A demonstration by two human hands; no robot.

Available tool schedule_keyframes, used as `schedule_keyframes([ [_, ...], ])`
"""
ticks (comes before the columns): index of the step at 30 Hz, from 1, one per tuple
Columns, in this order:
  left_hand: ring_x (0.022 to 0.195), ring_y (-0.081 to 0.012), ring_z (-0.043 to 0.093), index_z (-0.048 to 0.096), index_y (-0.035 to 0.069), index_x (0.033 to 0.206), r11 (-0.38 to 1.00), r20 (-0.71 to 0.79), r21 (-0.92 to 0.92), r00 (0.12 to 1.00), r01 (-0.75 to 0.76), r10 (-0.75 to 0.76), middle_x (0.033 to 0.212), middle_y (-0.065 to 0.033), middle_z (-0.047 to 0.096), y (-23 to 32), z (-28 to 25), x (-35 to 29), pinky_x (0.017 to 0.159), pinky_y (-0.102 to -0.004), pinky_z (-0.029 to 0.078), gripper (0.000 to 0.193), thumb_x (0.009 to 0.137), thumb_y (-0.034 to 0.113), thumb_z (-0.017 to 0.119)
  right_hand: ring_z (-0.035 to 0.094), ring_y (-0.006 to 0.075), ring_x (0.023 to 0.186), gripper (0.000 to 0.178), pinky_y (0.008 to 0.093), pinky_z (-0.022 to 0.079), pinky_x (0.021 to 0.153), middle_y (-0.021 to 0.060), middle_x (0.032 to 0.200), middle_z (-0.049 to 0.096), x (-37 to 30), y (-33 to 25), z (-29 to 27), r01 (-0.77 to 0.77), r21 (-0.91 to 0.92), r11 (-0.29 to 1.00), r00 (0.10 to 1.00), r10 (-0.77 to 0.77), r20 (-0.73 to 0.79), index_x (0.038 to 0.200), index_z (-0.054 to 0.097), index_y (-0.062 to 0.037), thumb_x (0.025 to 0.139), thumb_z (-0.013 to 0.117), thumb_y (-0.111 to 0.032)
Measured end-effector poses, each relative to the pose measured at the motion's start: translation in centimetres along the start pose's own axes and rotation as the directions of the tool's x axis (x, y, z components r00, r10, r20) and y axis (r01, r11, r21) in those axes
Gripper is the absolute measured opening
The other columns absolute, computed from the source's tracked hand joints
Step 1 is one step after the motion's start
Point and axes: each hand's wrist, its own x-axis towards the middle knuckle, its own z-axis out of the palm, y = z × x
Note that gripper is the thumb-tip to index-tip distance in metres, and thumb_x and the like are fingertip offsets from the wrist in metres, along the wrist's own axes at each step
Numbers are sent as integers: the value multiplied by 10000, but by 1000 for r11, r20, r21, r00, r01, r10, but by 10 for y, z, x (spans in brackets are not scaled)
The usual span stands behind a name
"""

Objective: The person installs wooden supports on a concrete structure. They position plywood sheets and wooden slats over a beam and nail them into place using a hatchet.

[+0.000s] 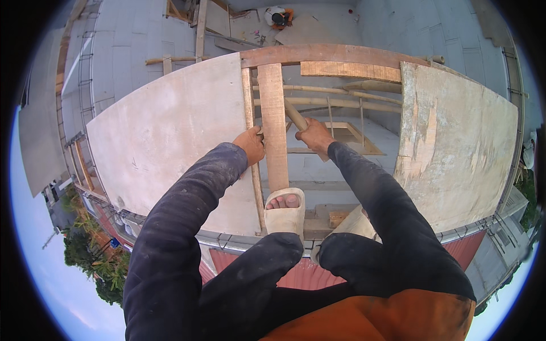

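Observation:
My right hand (315, 136) is wrapped round a short, round wooden pole (295, 116), which slants across the opening with its upper end behind an upright plank (272, 108). Left of that plank, my left hand (250, 146) is closed over the thin wooden batten (248, 102) along the edge of a pale plywood panel (170, 136); its fingertips are partly hidden. My foot in a cream sandal (285, 213) rests at the plank's near end. The other foot is mostly covered by my right arm and leg.
A second, peeling plywood panel (455, 148) lies to the right. A reddish beam (330, 54) spans the far side, with bamboo poles (335, 101) below it. Through the opening a lower level with a wooden frame (364, 136) shows. Far below, another person (278, 18) crouches.

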Motion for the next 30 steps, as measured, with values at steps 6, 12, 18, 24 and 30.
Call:
schedule_keyframes([
  [6,1331,-178,553,743,191,1242,999,-12,-35,1000,9,-9,1324,32,686,-1,-3,-2,1164,-404,291,765,583,519,952,696,317,862,488,418,565,785,186,1001,708,-1,16,-3,269,-112,957,960,-276,-48,1237,632,1,820,719,-236],
  [12,1352,-182,541,728,182,1271,996,-36,-82,999,15,-18,1356,42,676,4,24,6,1201,-414,273,811,577,530,959,697,367,1027,465,452,525,929,226,1074,726,-7,-38,-16,133,-66,989,979,-121,163,1203,675,-18,813,704,-270],
  [18,1326,-165,565,743,178,1238,999,-18,-46,1000,24,-25,1302,55,707,5,8,0,1209,-408,266,786,565,525,956,700,398,1011,480,456,540,914,252,1073,729,10,-21,-3,147,-198,969,989,-146,16,1214,678,-7,804,705,-254],
  [24,1314,-154,572,757,204,1208,996,-21,-61,997,69,-70,1297,71,707,-5,9,4,1200,-395,266,753,567,549,947,701,418,1038,547,478,544,951,283,1095,727,22,-29,13,365,-375,852,930,-357,93,1232,674,13,803,722,-322],
  [30,1301,-132,575,749,221,1207,997,-41,-50,998,55,-57,1262,84,721,5,6,-1,1190,-389,272,748,575,568,947,701,412,1065,587,483,542,975,272,1115,728,35,-28,1,320,-455,831,947,-272,169,1294,665,-20,853,707,-406],
])
